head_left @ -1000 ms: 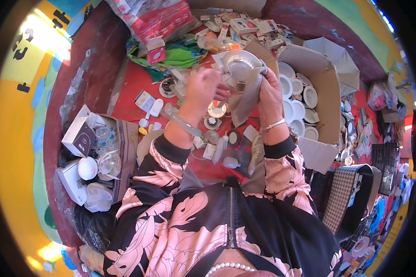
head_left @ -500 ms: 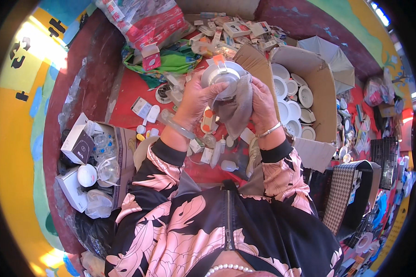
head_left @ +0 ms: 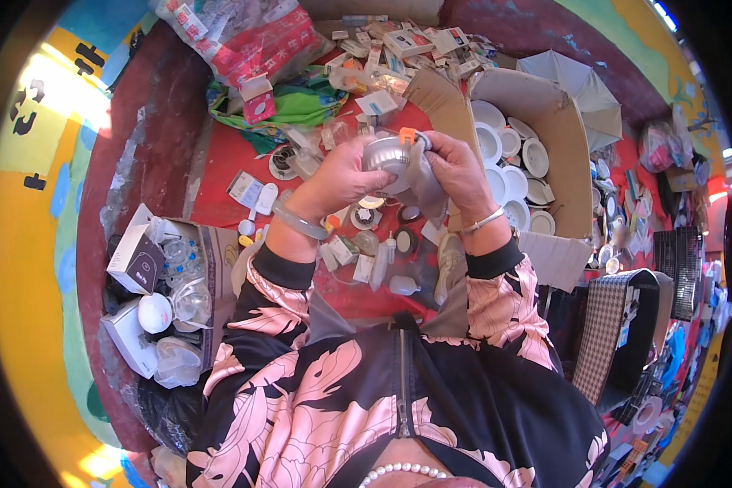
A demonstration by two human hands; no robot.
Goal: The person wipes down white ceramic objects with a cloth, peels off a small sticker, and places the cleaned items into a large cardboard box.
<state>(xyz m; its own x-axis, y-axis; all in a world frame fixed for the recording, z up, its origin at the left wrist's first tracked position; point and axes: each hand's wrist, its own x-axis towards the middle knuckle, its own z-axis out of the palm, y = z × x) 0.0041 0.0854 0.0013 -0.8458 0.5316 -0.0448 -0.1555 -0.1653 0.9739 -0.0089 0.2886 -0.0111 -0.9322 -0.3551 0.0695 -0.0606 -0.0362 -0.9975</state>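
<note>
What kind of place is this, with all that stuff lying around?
Probably a small workshop or packing spot for lamp parts. A cardboard box holds many white round fittings, small cartons lie in a heap, and the hands, left hand and right hand, hold a silver round fitting.

Round silver lamp housing: metal by its look, smooth with a dull sheen. Grey wiping cloth: soft, matt fabric. Open brown box: matt cardboard, creased flaps. White round fittings inside it: glossy, smooth. Red table covering: matt. Pale green bangle: polished, glassy.
</note>
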